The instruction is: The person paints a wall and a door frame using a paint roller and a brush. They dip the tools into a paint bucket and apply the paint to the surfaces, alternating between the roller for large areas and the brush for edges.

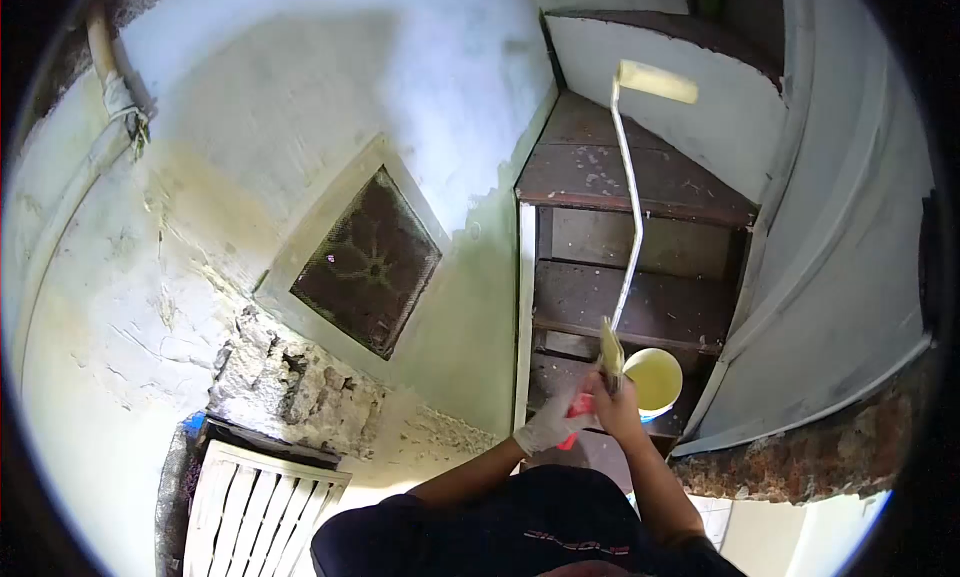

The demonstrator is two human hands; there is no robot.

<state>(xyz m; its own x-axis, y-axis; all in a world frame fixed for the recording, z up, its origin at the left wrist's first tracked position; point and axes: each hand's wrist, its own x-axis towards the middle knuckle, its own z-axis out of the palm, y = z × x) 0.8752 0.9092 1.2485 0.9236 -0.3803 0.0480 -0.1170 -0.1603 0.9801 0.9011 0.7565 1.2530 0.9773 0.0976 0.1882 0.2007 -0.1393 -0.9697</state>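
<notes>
My left hand [548, 427], in a whitish glove, is closed around a red handle [580, 409]. Close beside it, my bare right hand [615, 409] grips a paint-coated brush [611, 355] with its bristle end pointing away from me. A long bent white rod [634, 197] runs from near the hands up to a cream paint roller [657, 82], which lies against the white riser at the top. How the rod joins the red handle is hidden behind the brush and hands. Just right of my right hand, a white bucket [655, 379] holds yellowish paint.
Dark wooden steps [690, 302] climb ahead between a partly painted wall [480, 307] and a curved grey panel [850, 307]. A diamond-shaped mesh vent [372, 267] is set in the left wall. A white slatted object [255, 512] stands at lower left. A pipe [60, 217] runs along the far left.
</notes>
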